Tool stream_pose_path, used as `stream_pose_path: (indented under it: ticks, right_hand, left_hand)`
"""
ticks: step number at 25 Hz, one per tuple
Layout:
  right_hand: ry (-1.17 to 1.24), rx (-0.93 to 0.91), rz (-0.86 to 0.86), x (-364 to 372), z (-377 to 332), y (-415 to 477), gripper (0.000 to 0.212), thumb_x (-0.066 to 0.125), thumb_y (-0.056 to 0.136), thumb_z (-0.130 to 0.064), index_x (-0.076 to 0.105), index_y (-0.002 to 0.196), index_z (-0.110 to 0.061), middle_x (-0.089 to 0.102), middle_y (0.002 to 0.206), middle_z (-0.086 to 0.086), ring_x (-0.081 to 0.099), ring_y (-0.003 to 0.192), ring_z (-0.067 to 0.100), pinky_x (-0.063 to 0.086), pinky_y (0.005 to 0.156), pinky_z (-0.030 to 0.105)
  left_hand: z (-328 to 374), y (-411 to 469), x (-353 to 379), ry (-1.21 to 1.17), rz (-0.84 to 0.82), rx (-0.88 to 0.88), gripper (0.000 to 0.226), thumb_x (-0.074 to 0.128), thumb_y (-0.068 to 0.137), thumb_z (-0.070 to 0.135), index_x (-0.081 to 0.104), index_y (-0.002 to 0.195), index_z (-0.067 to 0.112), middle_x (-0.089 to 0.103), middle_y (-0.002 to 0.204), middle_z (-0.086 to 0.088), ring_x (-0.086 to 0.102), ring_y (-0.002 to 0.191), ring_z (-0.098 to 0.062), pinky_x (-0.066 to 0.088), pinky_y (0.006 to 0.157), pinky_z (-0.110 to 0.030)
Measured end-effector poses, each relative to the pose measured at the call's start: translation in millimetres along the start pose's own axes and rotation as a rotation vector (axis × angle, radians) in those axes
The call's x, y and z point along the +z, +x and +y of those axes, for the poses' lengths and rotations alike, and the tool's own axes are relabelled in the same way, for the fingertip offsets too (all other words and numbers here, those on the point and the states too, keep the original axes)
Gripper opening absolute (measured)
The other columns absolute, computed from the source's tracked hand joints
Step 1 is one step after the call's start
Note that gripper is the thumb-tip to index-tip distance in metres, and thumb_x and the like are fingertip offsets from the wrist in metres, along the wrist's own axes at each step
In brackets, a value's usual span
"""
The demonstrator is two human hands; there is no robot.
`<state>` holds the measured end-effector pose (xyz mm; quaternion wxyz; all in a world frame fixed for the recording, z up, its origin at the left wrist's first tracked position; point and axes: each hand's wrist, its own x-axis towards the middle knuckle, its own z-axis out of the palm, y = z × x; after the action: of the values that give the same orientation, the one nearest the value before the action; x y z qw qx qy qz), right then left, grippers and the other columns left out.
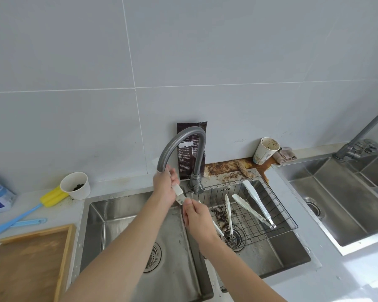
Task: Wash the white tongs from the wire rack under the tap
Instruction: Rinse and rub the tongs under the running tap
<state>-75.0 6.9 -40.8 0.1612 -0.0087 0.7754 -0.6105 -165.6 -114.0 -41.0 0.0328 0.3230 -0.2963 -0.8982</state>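
Holding the white tongs [178,192] just under the spout of the curved grey tap [184,136], I have my left hand [164,188] curled round the upper end and my right hand [196,214] pinching the lower end. I should turn them slowly, I think, so water reaches both smooth plastic arms and the hinge; whether water is running I cannot tell. Other tongs [256,200], slim and pale, lie on the wire rack [246,225] over the steel sink [101,225].

We see a brushed steel sink [122,216], matt grey tap [179,138], white, seemingly plastic tongs [257,203], wooden tray [31,258].
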Motion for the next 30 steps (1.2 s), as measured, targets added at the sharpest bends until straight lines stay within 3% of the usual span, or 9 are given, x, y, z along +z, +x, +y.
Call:
stream_pose_path:
  ticks: [3,8,13,18,21,24,30]
  right_hand:
    - [0.034,0.022,0.023,-0.3,-8.5,7.4,0.043,0.04,0.105,-0.03,0.042,0.063,-0.017,0.04,0.051,-0.005,0.03,0.046,0.009,0.023,0.046,0.023]
    - [0.001,-0.013,-0.042,-2.6,6.0,-9.1,0.043,0.04,0.104,-0.034,0.045,0.064,-0.02,0.041,0.05,-0.012,0.034,0.046,0.005,0.028,0.046,0.022]
    - [0.024,-0.002,0.025,4.7,2.2,1.5,0.043,0.038,0.105,-0.031,0.042,0.064,-0.018,0.039,0.052,-0.008,0.032,0.049,0.009,0.026,0.049,0.025]
    - [0.06,0.002,-0.022,6.1,11.3,-8.5,0.043,0.039,0.105,-0.033,0.044,0.064,-0.019,0.041,0.053,-0.009,0.033,0.049,0.008,0.027,0.048,0.025]
    - [0.058,0.011,-0.001,3.9,4.8,-4.2,0.043,0.039,0.105,-0.032,0.042,0.063,-0.021,0.038,0.049,-0.013,0.03,0.045,0.005,0.025,0.044,0.02]
    - [0.041,-0.001,0.013,4.6,-3.8,3.7,0.044,0.039,0.105,-0.029,0.041,0.063,-0.018,0.039,0.05,-0.008,0.031,0.045,0.007,0.025,0.045,0.021]
    - [0.053,-0.003,-0.066,5.5,8.7,-8.3,0.043,0.039,0.105,-0.032,0.045,0.064,-0.019,0.041,0.049,-0.012,0.033,0.045,0.006,0.027,0.045,0.021]
  left_hand:
    - [-23.0,-8.0,3.0,0.1,-0.062,-0.021,0.025,0.041,0.104,0.028,0.052,0.09,0.01,0.044,0.066,0.002,0.033,0.031,-0.003,0.022,0.027,-0.017]
    - [13.6,5.2,-3.9,-0.109,0.034,0.004,0.026,0.037,0.105,0.024,0.052,0.089,0.011,0.05,0.068,0.0,0.035,0.029,-0.004,0.024,0.026,-0.016]
    - [-13.2,-4.8,1.2,0.137,0.008,0.042,0.017,0.046,0.102,0.023,0.052,0.095,0.009,0.047,0.067,0.0,0.033,0.032,-0.004,0.023,0.027,-0.017]
    - [4.4,6.3,-7.1,0.207,0.097,0.052,0.033,0.036,0.102,0.014,0.047,0.072,0.016,0.043,0.058,0.004,0.038,0.03,0.001,0.031,0.032,-0.011]
    - [-2.2,5.0,-6.7,0.027,0.037,0.001,0.026,0.037,0.102,0.015,0.05,0.08,0.013,0.05,0.056,0.002,0.037,0.028,-0.002,0.027,0.027,-0.013]
    - [-17.7,-5.6,-4.0,0.035,-0.004,-0.021,0.02,0.044,0.101,0.022,0.053,0.088,0.011,0.05,0.06,0.002,0.033,0.029,-0.004,0.02,0.025,-0.016]
    - [22.9,1.4,-9.8,-0.093,0.079,0.045,0.024,0.041,0.104,0.029,0.053,0.086,0.018,0.045,0.066,-0.001,0.035,0.029,-0.004,0.024,0.026,-0.016]
